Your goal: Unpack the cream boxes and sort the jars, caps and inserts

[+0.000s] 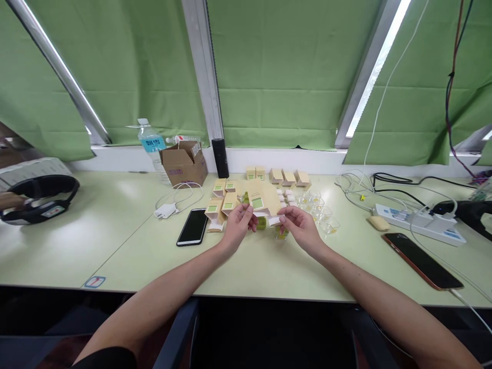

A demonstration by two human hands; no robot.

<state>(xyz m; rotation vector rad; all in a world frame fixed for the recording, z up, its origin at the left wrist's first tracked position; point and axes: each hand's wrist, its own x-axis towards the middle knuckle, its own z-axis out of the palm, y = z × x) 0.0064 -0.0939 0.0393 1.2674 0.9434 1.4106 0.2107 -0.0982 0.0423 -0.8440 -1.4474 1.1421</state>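
Observation:
Between my hands is a small beige carton with a green label, held up over the table with a flap showing at its lower end. My left hand pinches its lower left side. The fingers of my right hand are closed on the flap at its lower right. Left of it stand several similar cartons, some with flaps raised. Behind it and to the right are several small white-capped pieces and several clear plastic cups. Part of a green item shows under the carton.
A black phone lies left of the cartons, near a white charger. Farther back are a brown cardboard box, a water bottle and a black cylinder. On the right are a power strip, cables and another phone.

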